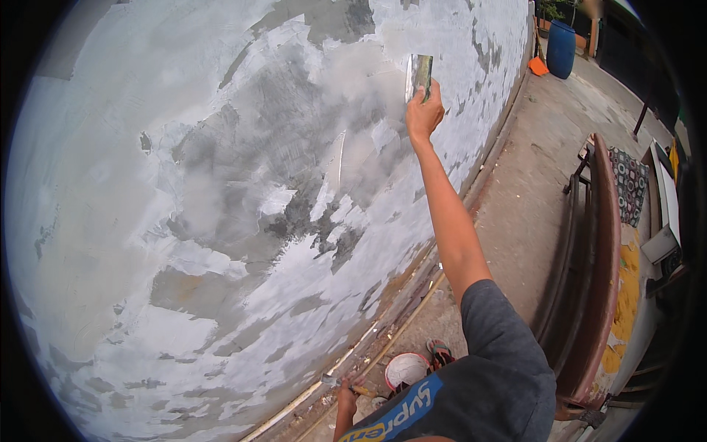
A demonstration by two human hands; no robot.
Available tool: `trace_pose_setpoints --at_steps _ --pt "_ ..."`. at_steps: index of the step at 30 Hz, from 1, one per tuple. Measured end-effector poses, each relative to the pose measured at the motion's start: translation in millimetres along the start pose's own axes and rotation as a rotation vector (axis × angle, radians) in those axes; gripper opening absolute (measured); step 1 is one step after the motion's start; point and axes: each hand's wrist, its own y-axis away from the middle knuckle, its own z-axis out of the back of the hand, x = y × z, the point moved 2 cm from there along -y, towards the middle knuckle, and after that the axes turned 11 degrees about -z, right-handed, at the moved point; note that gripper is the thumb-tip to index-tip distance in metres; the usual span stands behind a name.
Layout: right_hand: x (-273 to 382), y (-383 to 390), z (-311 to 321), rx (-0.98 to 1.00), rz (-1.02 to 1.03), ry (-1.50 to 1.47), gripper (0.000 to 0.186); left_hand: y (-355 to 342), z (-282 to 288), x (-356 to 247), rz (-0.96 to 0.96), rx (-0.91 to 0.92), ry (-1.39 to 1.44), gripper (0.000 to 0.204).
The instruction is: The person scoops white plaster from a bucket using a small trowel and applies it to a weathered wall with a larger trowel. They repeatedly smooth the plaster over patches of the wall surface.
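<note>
bucket [388,375] w/ wht paste [408,367], blue barrel [561,50], R hand [426,112] gripping flat blade [420,74]

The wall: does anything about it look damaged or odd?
Yes, the wall looks uneven: dark grey patches interrupt its whitish coat, and a thin white streak stands out against the grey, lower left of the right hand.

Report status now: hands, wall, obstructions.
Right hand grips flat blade at patchy white-and-grey wall. Left hand low, holding scraper. Bucket by one foot; nothing seen blocking flat blade.
</note>
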Motion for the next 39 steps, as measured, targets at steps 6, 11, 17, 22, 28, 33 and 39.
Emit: trace_pose_setpoints --at_steps 6,11,17,22,28,33,39 --pt "42 33 2 0.1 0.119 -0.052 0.028 12 13 6 -0.012 -0.033 0.001 0.051" --pt "66 72 17 0.315 0.295 0.103 0.037 8 21 13 -0.002 0.014 -0.028 0.053" --pt "70 101 38 0.393 0.867 -0.25 0.045 2 8 0 -0.004 0.007 0.024 0.052" --pt "45 8 25 0.077 0.248 -0.13 0.023 -3 -2 -7 -0.016 0.025 0.031 0.052" --pt "52 -34 -12 -0.004 0.154 -0.007 0.026 6 2 0 -0.036 0.011 0.017 0.05" --pt "85 21 -8 0.163 0.153 -0.01 0.028 12 1 2 -0.033 -0.03 0.035 0.051" --pt "110 102 16 0.304 0.644 -0.219 0.032 7 4 0 -0.018 0.004 0.022 0.053"
